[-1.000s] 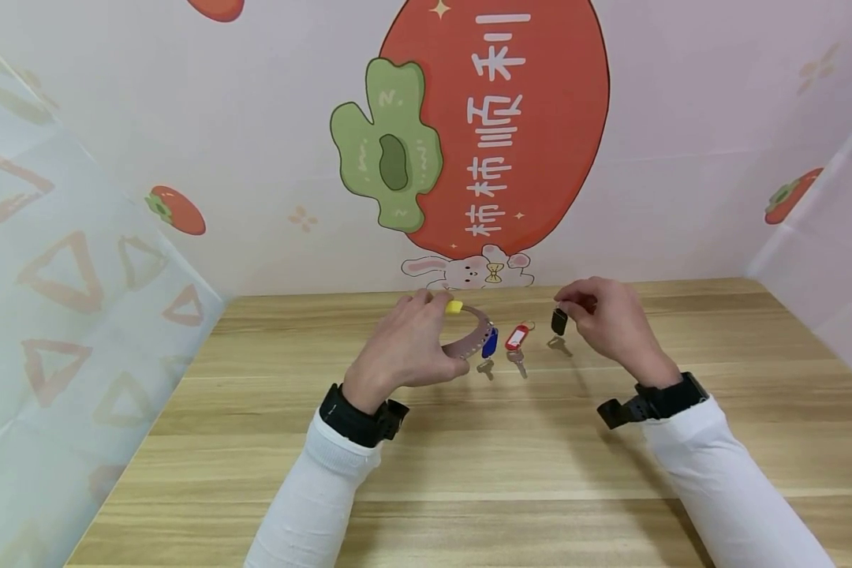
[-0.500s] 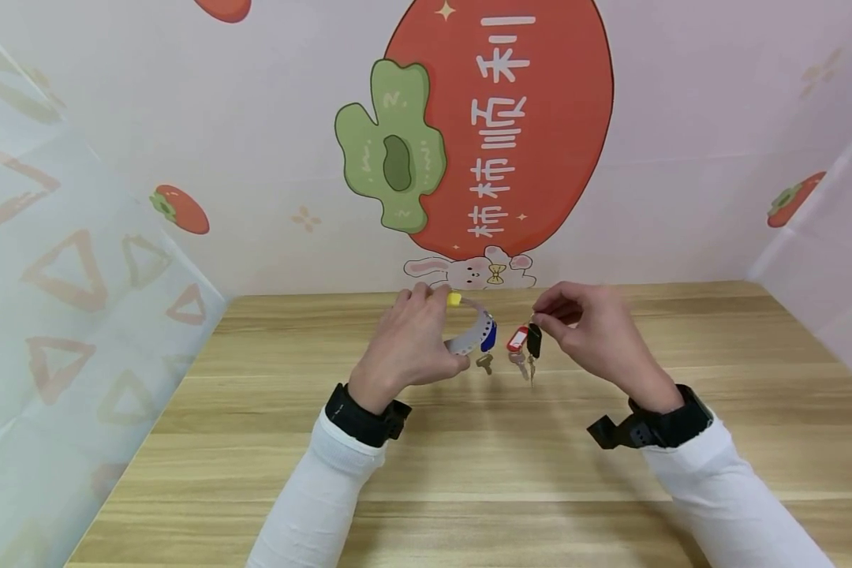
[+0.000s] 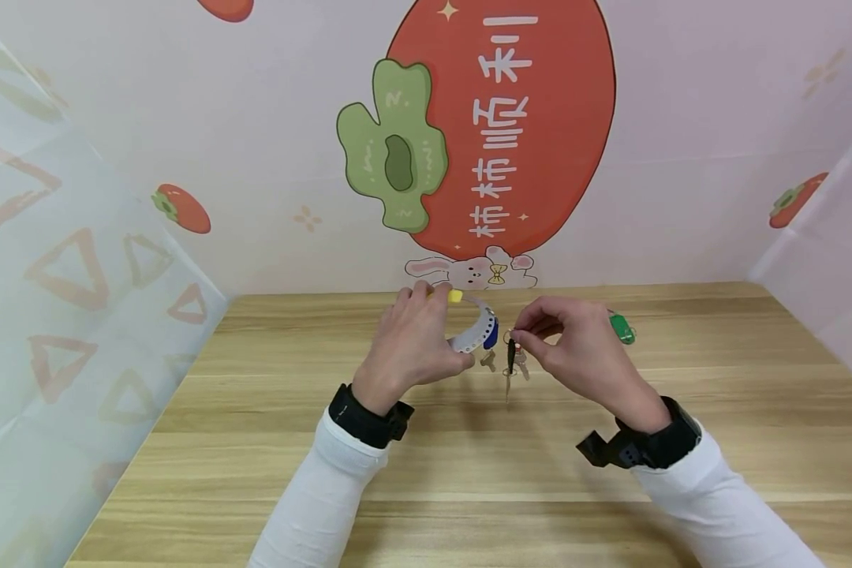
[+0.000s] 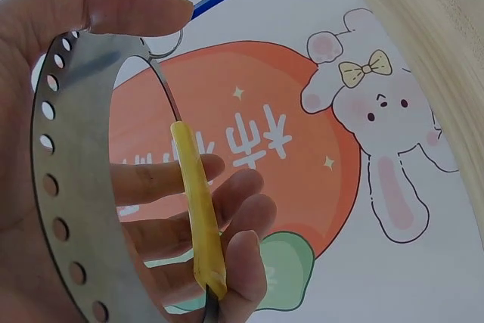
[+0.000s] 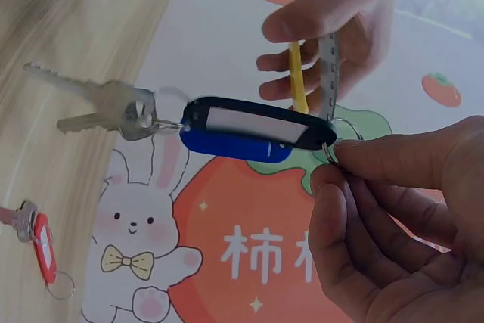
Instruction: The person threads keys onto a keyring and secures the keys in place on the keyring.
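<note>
My left hand (image 3: 412, 339) holds a flat metal hoop (image 3: 474, 335) with a row of holes along its band and a yellow sleeve (image 4: 198, 209) on one side. A blue key tag (image 5: 234, 147) with a key hangs by its ring at the hoop's right side. Just right of it, my right hand (image 3: 585, 347) pinches the split ring (image 5: 330, 153) of a black key tag (image 5: 261, 120) between thumb and index finger. That tag's key (image 5: 128, 107) dangles below, apart from the table. In the head view the black tag is seen edge-on.
A red key tag (image 5: 45, 251) with a key lies on the wooden table (image 3: 426, 489), mostly hidden behind the black tag in the head view. Right of my right hand lies a green key tag (image 3: 621, 329). A printed backdrop (image 3: 270, 142) rises behind the table.
My right hand has carried the black key tag left, over the red one, towards the hoop. The green tag has come into sight behind that hand. My left hand has barely moved.
</note>
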The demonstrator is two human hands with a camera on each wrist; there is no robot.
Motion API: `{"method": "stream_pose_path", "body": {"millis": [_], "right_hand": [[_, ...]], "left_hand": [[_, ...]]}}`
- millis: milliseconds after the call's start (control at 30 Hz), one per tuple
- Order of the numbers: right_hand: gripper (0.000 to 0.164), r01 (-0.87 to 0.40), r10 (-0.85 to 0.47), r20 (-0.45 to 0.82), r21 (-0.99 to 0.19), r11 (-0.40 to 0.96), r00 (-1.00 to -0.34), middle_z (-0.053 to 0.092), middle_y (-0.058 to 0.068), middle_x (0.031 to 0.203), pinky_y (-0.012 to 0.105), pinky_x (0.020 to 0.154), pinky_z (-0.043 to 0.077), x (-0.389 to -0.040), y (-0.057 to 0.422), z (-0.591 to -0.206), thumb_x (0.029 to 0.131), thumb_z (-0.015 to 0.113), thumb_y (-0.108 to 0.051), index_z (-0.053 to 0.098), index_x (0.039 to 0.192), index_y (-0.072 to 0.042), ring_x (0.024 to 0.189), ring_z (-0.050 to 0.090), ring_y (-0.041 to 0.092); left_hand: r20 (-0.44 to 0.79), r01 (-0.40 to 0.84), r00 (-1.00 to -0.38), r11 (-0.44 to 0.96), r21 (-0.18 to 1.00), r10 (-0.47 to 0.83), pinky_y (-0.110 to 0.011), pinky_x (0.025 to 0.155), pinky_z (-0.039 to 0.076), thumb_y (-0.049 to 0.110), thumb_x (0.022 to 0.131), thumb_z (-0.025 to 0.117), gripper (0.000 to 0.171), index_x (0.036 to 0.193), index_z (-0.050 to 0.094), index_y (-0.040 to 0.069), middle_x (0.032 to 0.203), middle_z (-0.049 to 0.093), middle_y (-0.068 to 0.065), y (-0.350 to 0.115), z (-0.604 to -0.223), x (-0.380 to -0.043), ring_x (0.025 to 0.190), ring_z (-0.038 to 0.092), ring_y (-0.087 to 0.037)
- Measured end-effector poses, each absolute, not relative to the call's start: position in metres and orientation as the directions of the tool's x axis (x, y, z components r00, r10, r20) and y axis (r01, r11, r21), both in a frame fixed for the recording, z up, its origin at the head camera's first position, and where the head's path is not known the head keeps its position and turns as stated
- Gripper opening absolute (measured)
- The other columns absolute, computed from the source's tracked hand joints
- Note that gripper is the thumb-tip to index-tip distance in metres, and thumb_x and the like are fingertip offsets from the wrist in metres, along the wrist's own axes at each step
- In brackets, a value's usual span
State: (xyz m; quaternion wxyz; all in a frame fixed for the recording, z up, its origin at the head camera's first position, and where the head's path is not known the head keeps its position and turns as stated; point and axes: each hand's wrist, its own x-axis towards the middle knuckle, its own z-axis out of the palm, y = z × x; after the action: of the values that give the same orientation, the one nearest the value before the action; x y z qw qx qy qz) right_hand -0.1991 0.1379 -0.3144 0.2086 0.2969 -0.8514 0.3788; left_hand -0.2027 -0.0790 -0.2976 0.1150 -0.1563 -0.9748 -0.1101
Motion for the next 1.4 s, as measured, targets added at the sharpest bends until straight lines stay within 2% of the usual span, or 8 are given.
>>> {"method": "stream_pose_path", "body": {"millis": [167,533,1067,1400], "right_hand": [[0.014,-0.675,-0.347,0.608,-0.467,0.572,-0.714,0.06,-0.013,0.078,0.023,0.065,0.047,-0.198,0.136,-0.315,0.074,0.073,-0.014,0.063,0.083,-0.017,0.069,0.057,0.0],[0.012,-0.661,-0.335,0.617,-0.429,0.616,-0.712,0.06,-0.011,0.076,0.021,0.062,0.046,-0.198,0.134,-0.316,0.075,0.072,-0.017,0.062,0.082,-0.016,0.067,0.057,0.0],[0.011,-0.586,-0.327,0.5,-0.547,0.598,-0.802,0.059,-0.006,0.071,0.021,0.056,0.046,-0.194,0.126,-0.321,0.076,0.071,-0.014,0.061,0.079,-0.012,0.061,0.056,0.004],[0.007,-0.554,-0.303,0.47,-0.612,0.565,-0.829,0.06,-0.003,0.072,0.023,0.055,0.046,-0.195,0.126,-0.323,0.079,0.068,-0.013,0.062,0.08,-0.01,0.062,0.057,0.007]], "left_hand": [[0.262,0.33,-0.924,0.927,0.179,0.279,-0.041,0.073,0.043,0.052,0.061,0.068,0.082,0.129,0.047,0.011,0.116,0.048,-0.01,-0.078,-0.298,-0.202,0.095,0.046,-0.024],[0.266,0.336,-0.919,0.93,0.148,0.29,-0.04,0.07,0.044,0.054,0.061,0.067,0.08,0.127,0.048,0.012,0.117,0.049,-0.01,-0.077,-0.298,-0.202,0.094,0.047,-0.024],[0.27,0.33,-0.92,0.933,0.146,0.283,-0.041,0.072,0.044,0.053,0.061,0.068,0.083,0.129,0.046,0.011,0.12,0.049,-0.01,-0.075,-0.297,-0.199,0.097,0.047,-0.025],[0.272,0.345,-0.915,0.928,0.14,0.299,-0.04,0.074,0.043,0.054,0.061,0.069,0.083,0.128,0.046,0.011,0.116,0.049,-0.009,-0.074,-0.298,-0.199,0.095,0.047,-0.024]]}}
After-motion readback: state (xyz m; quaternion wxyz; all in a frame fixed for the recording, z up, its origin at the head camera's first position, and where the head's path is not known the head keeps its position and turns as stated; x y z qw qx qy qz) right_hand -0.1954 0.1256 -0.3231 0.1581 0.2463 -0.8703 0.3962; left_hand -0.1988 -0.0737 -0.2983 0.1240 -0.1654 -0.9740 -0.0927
